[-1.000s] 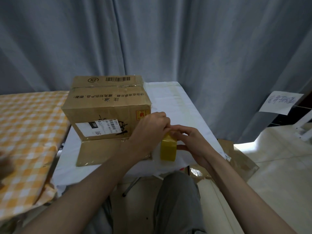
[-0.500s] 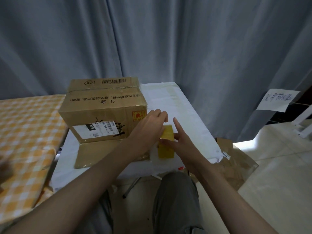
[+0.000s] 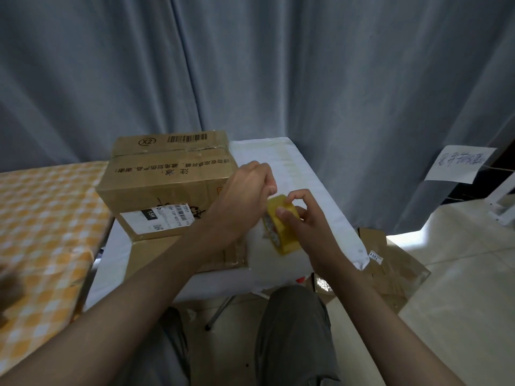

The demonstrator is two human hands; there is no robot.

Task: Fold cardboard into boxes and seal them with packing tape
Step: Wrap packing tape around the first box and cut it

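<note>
Right hand (image 3: 302,218) grips the yellow packing-tape roll (image 3: 281,227); left hand (image 3: 245,190) pinches at its rim, apparently the tape end. Advise steadying the roll, peeling slowly toward the folded brown cardboard box (image 3: 167,185).

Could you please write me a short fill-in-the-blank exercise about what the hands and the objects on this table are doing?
1. Both hands, the left hand and the right hand, are on a roll of ____ tape.
2. The cardboard box stands on a table covered with a ____ cloth.
3. The surface to the left of the table has an orange and white ____ pattern.

Missing words: yellow; white; checked
</note>
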